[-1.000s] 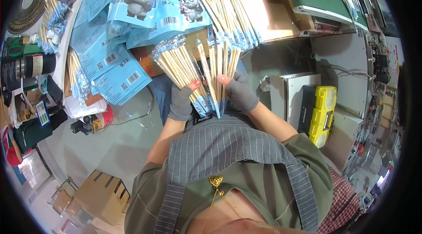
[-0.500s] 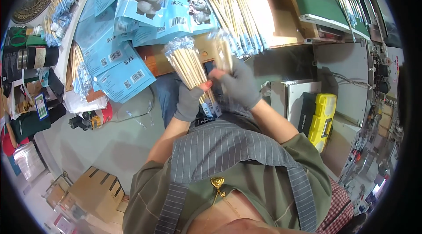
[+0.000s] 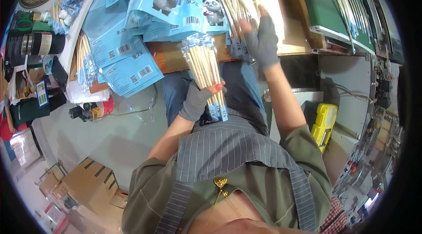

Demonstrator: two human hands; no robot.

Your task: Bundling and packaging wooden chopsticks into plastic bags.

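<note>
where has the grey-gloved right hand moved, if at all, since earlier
Yes, the right hand moved forward, from short of the front edge of the brown wooden table to over it.

Grey-gloved left grip (image 3: pixel 196 102) here, tan sticks (image 3: pixel 203 62) with blue ends in it, panda-printed sky-blue packets (image 3: pixel 166 3) beyond it, white-pinstriped grey apron (image 3: pixel 231 146) below, yellow case (image 3: pixel 324 124) to its right.

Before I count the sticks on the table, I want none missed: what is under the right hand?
Part of the stick pile shows to the left of the right hand, on the table. Whatever lies directly beneath the hand is covered.
</note>
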